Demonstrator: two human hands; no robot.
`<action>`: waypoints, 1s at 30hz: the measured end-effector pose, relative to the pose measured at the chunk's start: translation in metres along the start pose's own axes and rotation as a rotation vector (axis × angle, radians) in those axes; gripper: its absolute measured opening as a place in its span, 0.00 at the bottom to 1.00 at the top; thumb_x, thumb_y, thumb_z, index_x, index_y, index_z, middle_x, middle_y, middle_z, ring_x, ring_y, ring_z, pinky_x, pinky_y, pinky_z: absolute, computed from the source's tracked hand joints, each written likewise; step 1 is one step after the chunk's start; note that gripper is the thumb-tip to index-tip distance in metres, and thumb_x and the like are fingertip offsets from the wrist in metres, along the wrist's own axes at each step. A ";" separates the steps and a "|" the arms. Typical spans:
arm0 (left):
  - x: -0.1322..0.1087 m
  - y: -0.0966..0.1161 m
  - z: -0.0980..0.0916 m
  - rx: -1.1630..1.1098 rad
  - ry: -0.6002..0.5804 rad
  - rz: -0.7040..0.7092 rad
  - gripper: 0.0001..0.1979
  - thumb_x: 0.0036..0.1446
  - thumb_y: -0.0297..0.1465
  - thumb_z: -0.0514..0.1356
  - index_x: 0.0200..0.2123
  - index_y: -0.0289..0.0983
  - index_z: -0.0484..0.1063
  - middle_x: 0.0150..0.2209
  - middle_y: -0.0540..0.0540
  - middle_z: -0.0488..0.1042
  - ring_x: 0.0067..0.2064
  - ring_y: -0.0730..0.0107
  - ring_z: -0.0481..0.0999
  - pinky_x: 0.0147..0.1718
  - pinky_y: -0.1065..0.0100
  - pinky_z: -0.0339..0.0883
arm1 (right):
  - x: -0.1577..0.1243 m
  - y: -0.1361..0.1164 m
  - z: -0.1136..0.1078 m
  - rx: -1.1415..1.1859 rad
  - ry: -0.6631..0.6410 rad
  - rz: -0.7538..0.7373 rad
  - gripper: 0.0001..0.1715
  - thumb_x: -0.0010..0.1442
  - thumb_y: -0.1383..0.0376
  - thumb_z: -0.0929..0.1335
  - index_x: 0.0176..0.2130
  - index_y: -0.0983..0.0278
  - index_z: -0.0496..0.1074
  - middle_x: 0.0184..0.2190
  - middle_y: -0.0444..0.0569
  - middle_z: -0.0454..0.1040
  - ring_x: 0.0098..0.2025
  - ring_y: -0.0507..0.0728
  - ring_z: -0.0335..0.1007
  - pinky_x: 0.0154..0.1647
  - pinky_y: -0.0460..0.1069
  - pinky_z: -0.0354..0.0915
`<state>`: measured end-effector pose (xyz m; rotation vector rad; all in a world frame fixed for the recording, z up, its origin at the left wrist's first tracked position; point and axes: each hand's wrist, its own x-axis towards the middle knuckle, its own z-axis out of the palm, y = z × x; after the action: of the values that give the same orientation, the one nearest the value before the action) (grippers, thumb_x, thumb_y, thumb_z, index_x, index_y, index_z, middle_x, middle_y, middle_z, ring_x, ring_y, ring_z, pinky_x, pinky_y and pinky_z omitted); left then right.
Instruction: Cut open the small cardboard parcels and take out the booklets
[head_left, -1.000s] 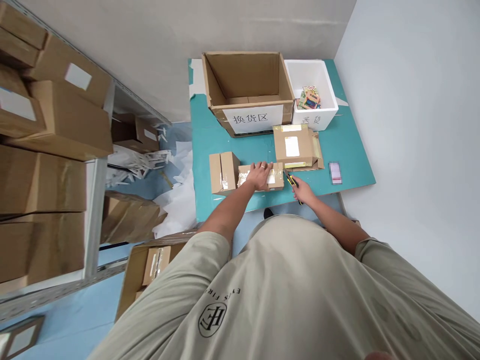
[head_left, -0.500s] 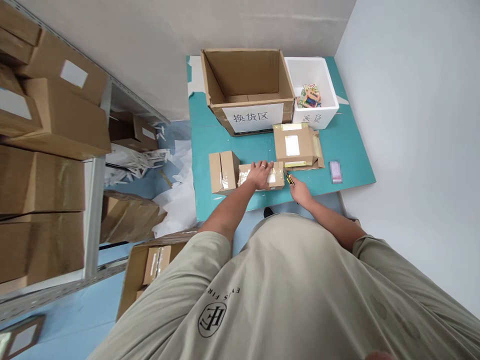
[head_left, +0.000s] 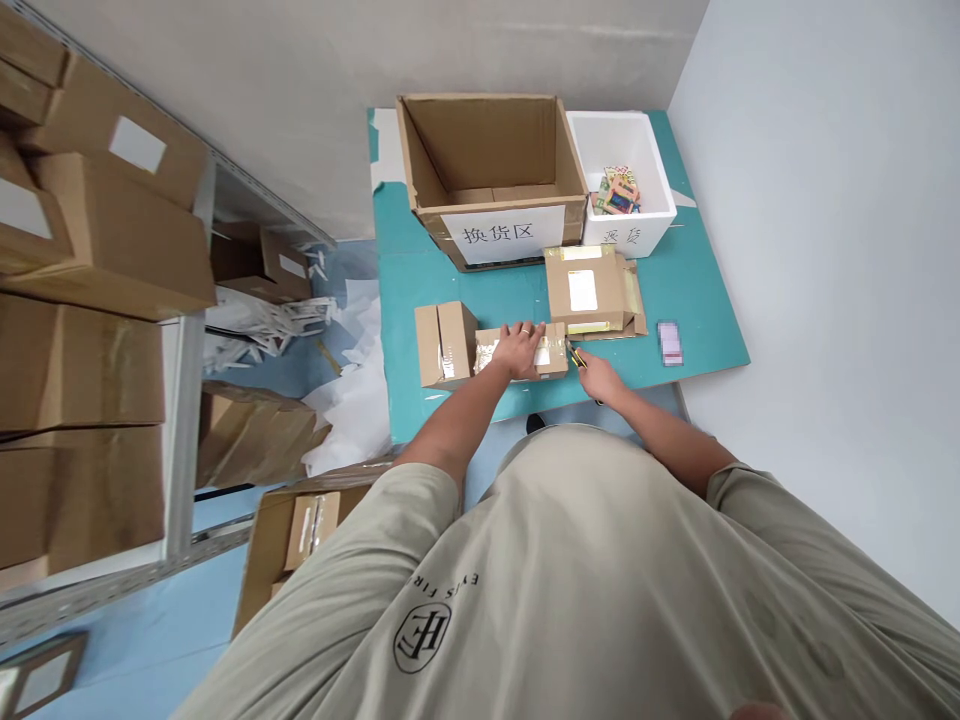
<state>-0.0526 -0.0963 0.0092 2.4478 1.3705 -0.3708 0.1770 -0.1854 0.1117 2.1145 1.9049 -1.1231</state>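
My left hand (head_left: 520, 348) lies flat, fingers spread, on top of a small taped cardboard box (head_left: 553, 350) near the front edge of the teal table (head_left: 697, 290). My right hand (head_left: 600, 380) is closed around a yellow and black utility knife (head_left: 577, 358), whose tip points at the right end of that box. Another small cardboard box (head_left: 444, 343) stands just left of the taped one. A flat cardboard parcel with a white label (head_left: 586, 291) lies right behind them.
A large open cardboard box with a white sign (head_left: 491, 175) and a white foam box holding colourful items (head_left: 621, 180) stand at the table's back. A small card (head_left: 669, 342) lies at the right. Shelves of cartons (head_left: 97, 250) are on the left; paper scraps and boxes (head_left: 300, 520) cover the floor.
My right hand with the knife has moved a little left, toward the taped box's right end. My left hand stays on the box.
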 end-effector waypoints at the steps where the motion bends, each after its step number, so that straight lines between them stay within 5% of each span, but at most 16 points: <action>1: 0.000 0.000 -0.001 0.004 -0.001 0.001 0.76 0.50 0.53 0.79 0.90 0.34 0.43 0.80 0.21 0.61 0.78 0.21 0.61 0.78 0.37 0.47 | 0.000 0.001 -0.004 0.001 -0.020 -0.001 0.39 0.80 0.70 0.63 0.85 0.67 0.67 0.71 0.63 0.83 0.71 0.69 0.83 0.71 0.54 0.73; 7: 0.001 -0.005 -0.004 0.009 0.004 0.010 0.74 0.51 0.52 0.77 0.90 0.34 0.44 0.81 0.21 0.60 0.78 0.22 0.61 0.77 0.38 0.49 | -0.002 0.001 -0.012 0.117 -0.113 0.066 0.37 0.83 0.66 0.62 0.84 0.62 0.67 0.51 0.58 0.92 0.42 0.64 0.91 0.45 0.50 0.80; 13: -0.003 -0.004 -0.005 -0.005 0.025 -0.002 0.73 0.51 0.52 0.77 0.89 0.34 0.45 0.81 0.20 0.61 0.78 0.22 0.61 0.77 0.37 0.48 | -0.005 -0.003 -0.006 0.019 -0.007 0.008 0.38 0.81 0.71 0.63 0.84 0.65 0.69 0.67 0.61 0.86 0.60 0.66 0.88 0.61 0.51 0.77; 20: -0.005 0.000 -0.007 -0.003 0.020 -0.024 0.72 0.50 0.51 0.77 0.89 0.34 0.47 0.80 0.21 0.63 0.77 0.22 0.62 0.77 0.37 0.50 | -0.009 0.002 -0.022 0.013 -0.132 0.008 0.34 0.79 0.72 0.64 0.78 0.62 0.75 0.49 0.55 0.92 0.38 0.62 0.88 0.44 0.48 0.75; 27: -0.005 -0.001 -0.008 -0.011 0.023 -0.025 0.72 0.52 0.51 0.77 0.89 0.34 0.46 0.80 0.21 0.63 0.77 0.23 0.62 0.76 0.38 0.50 | -0.012 0.004 -0.008 -0.034 -0.033 -0.073 0.34 0.78 0.73 0.63 0.76 0.62 0.77 0.60 0.59 0.89 0.57 0.66 0.88 0.57 0.50 0.75; 30: -0.004 -0.001 -0.006 -0.018 0.015 -0.029 0.73 0.51 0.52 0.78 0.90 0.34 0.45 0.80 0.21 0.62 0.78 0.23 0.61 0.77 0.37 0.49 | -0.010 0.006 -0.011 -0.029 -0.064 -0.072 0.33 0.79 0.72 0.64 0.76 0.62 0.78 0.57 0.58 0.90 0.54 0.66 0.89 0.55 0.50 0.76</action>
<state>-0.0552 -0.0965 0.0164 2.4239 1.4108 -0.3457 0.1880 -0.1900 0.1228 1.9860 1.9703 -1.1546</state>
